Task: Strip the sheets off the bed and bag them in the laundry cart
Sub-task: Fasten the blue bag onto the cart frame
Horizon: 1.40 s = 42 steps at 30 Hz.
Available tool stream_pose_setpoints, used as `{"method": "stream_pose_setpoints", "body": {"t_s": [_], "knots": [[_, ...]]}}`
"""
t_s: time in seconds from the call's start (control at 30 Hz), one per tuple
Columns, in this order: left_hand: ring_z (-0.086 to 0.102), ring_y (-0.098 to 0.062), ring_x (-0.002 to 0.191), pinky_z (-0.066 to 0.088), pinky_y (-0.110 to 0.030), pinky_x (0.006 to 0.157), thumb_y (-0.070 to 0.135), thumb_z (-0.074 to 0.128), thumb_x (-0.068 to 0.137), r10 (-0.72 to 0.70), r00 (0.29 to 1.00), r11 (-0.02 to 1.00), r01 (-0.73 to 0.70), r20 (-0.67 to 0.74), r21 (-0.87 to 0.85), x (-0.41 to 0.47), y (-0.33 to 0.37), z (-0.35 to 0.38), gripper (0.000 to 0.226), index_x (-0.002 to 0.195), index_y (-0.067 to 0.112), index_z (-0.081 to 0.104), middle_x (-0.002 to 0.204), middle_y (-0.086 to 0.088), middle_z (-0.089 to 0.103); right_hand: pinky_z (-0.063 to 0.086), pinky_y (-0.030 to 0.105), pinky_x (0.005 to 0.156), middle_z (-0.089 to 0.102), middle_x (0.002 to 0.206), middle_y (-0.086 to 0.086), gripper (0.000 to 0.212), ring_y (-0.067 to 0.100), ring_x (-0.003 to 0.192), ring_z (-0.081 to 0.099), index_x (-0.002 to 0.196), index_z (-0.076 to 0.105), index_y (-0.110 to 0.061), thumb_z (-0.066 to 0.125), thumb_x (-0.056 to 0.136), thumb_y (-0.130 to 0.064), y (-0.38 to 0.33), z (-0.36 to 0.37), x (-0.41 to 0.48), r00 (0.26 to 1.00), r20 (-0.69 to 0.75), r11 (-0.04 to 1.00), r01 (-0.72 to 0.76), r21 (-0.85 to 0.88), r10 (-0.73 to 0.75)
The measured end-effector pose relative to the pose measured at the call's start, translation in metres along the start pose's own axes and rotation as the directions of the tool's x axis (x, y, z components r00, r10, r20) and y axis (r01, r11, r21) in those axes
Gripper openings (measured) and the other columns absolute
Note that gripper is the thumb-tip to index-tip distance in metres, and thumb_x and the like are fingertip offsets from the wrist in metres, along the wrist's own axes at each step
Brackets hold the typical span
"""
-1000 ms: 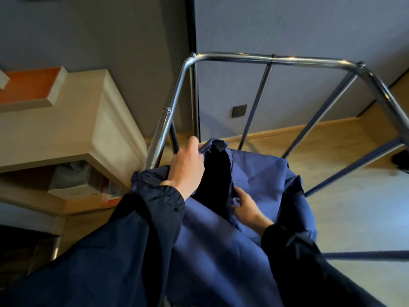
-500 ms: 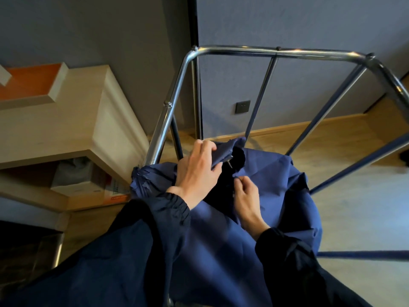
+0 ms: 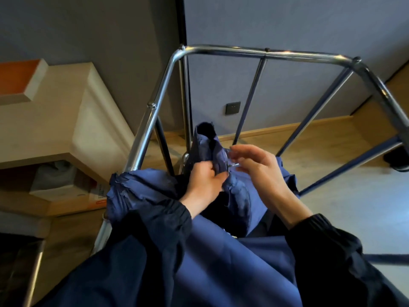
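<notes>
Left hand (image 3: 203, 182) is gripping a bunched bag (image 3: 221, 273) corner, holding it up inside the cart (image 3: 243, 52). Right hand (image 3: 259, 167) is pinching a shiny clip (image 3: 234, 165) beside it, likely to hang the bag open. No sheets are showing.

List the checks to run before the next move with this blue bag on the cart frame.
1. Left hand grips the blue bag at its raised corner: ok.
2. Right hand pinching the small metal piece there: cannot tell.
3. Bag's left edge bunched on the cart frame: ok.
4. Bag hung on the far rail: not ok, rail bare.
5. Sheets in the bag: cannot tell.
</notes>
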<state>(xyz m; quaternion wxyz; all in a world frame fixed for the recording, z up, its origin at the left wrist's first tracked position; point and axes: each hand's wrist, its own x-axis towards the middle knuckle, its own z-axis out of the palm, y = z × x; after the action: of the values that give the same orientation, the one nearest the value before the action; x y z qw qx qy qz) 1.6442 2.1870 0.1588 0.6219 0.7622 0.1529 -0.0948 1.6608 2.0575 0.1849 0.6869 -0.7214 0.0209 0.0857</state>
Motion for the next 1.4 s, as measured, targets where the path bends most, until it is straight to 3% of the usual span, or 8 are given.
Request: {"method": "stream_pose_setpoints", "body": {"t_s": [0.23,0.4,0.57,0.77,0.97,1.23,1.3,1.4], "knots": [[0.07,-0.015,0.071,0.058,-0.027,0.06,-0.004,0.047,0.096,-0.064,0.978,0.952,0.12,0.199,-0.281,0.002,0.013,-0.023,0.02,0.097,0.009,0.063,0.087,-0.008,0.069,0.052,0.022,0.081,0.068,0.098,-0.004,0.037,0.004,0.09,0.063,0.118,0.065,-0.02,0.069,0.084,-0.005,0.026,0.0,0.001,0.989,0.084,0.885,0.149,-0.442,-0.124],[0.071,-0.025,0.091,0.059,-0.034,0.076,-0.001,0.041,0.1,-0.06,0.952,0.951,0.146,0.302,-0.271,0.0,0.013,-0.034,0.024,0.112,0.004,0.06,0.102,-0.013,0.07,0.053,0.018,0.064,0.07,0.068,-0.001,0.013,0.006,0.065,0.066,0.08,0.07,-0.013,0.076,0.077,-0.002,0.007,0.006,-0.002,0.998,-0.018,0.997,0.057,-0.057,-0.058],[0.07,-0.025,0.086,0.059,-0.037,0.08,0.006,0.045,0.1,-0.085,0.963,0.956,0.151,0.255,-0.251,-0.005,0.024,-0.036,0.027,0.125,0.0,0.052,0.097,-0.01,0.069,0.048,0.012,0.059,0.069,0.06,-0.012,0.021,-0.002,0.057,0.063,0.068,0.068,-0.017,0.076,0.074,0.002,-0.013,0.014,-0.002,0.976,-0.04,0.97,0.209,-0.124,-0.215],[0.07,-0.015,0.078,0.059,-0.041,0.078,0.004,0.07,0.084,0.356,0.932,0.934,-0.356,0.064,-0.019,-0.021,0.051,-0.069,0.043,0.118,0.026,0.057,0.096,0.003,0.068,0.054,0.021,0.063,0.07,0.064,-0.008,0.026,0.004,0.061,0.065,0.066,0.064,-0.02,0.078,0.072,0.0,-0.061,0.035,0.009,0.918,0.113,0.897,0.395,-0.2,-0.379],[0.07,-0.017,0.066,0.059,-0.037,0.07,0.009,0.073,0.081,0.514,0.821,0.847,-0.531,-0.249,-0.002,-0.034,0.084,-0.127,0.026,0.086,0.033,0.065,0.073,-0.001,0.071,0.056,0.032,0.058,0.069,0.066,0.004,0.01,0.017,0.059,0.067,0.071,0.067,-0.006,0.076,0.075,-0.003,-0.135,0.098,0.018,0.791,0.306,0.792,0.59,-0.154,-0.53],[0.069,-0.023,0.057,0.059,-0.045,0.064,-0.002,0.051,0.091,0.224,0.893,0.969,-0.246,-0.389,-0.008,-0.036,0.018,-0.185,0.039,0.071,0.028,0.068,0.06,-0.003,0.069,0.057,0.038,0.066,0.071,0.076,0.008,0.004,0.019,0.066,0.068,0.082,0.072,-0.008,0.074,0.082,-0.011,-0.092,0.194,0.025,0.777,0.536,0.809,0.526,-0.262,-0.331],[0.068,-0.023,0.057,0.06,-0.041,0.064,-0.003,0.049,0.094,0.124,0.919,0.971,-0.191,-0.373,-0.146,-0.035,0.006,-0.188,0.043,0.069,0.026,0.068,0.06,-0.003,0.069,0.051,0.023,0.077,0.066,0.092,0.002,0.012,0.008,0.081,0.063,0.097,0.073,-0.012,0.07,0.086,-0.015,-0.076,0.196,0.03,0.738,0.603,0.734,0.585,-0.345,-0.304],[0.061,-0.017,0.052,0.053,-0.024,0.052,-0.007,0.049,0.094,0.07,0.942,0.937,-0.175,-0.328,-0.303,-0.035,0.001,-0.195,0.024,0.083,0.011,0.061,0.064,-0.01,0.065,0.035,0.036,0.092,0.062,0.104,-0.008,0.031,0.008,0.103,0.054,0.118,0.066,-0.027,0.058,0.091,-0.04,-0.061,0.193,0.037,0.687,0.685,0.464,0.702,-0.541,-0.242]]}}
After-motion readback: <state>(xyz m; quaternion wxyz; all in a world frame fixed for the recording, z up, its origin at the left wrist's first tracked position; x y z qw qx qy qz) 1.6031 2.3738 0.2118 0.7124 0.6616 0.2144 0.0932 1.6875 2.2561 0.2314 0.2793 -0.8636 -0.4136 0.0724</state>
